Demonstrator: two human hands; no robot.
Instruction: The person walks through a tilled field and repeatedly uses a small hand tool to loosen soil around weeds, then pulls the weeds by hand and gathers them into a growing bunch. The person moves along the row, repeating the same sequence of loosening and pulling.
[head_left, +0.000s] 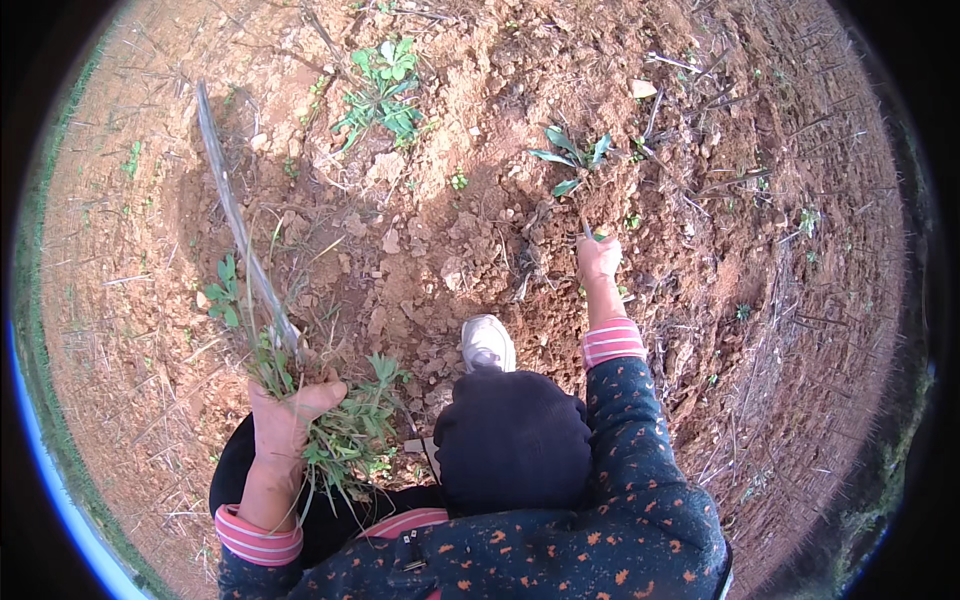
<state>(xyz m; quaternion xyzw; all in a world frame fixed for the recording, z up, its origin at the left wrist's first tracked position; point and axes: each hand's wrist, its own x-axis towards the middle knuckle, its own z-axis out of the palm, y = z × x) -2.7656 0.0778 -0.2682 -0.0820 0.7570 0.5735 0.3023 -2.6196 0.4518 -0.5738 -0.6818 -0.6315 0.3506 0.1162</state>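
Note:
My left hand (292, 412) grips a bunch of pulled green weeds (349, 435), its leaves hanging over the thumb side. A long grey wooden stick (234, 206) reaches up from behind that hand; whether the hand also holds it, I cannot tell. Farther forward on the right, my right hand (600, 259) is closed low over the reddish soil. From its fist sticks out a narrow pale object (587, 229), mostly hidden by the fingers, perhaps a blade. Just beyond it grows a long-leaved weed (576, 154), apart from the hand.
A larger leafy weed clump (382, 97) grows ahead, and a smaller broad-leaved plant (223, 291) stands left by the stick. My white shoe (487, 343) rests on cloddy soil (420, 292). Dry stalks (739, 182) and a pale stone (642, 88) lie to the right.

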